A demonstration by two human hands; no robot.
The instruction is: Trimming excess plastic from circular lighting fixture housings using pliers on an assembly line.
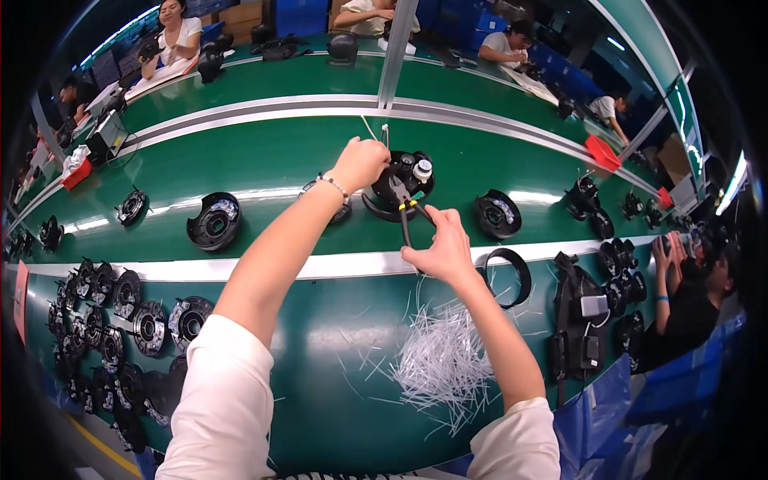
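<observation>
Our left hand (360,162) pinches a thin, springy tie (369,128) over the rigid black housing (402,186) mid-tabletop; our right hand (438,244) clenches the cutters (404,210) by their handles, jaws at the housing.

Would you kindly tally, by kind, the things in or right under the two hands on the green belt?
Hands: 2, left hand and right hand
Cutting pliers: 1, in the right hand
Round black part under the pliers: 1
Thin white strip pinched by the left hand: 1
Total: 5
</observation>
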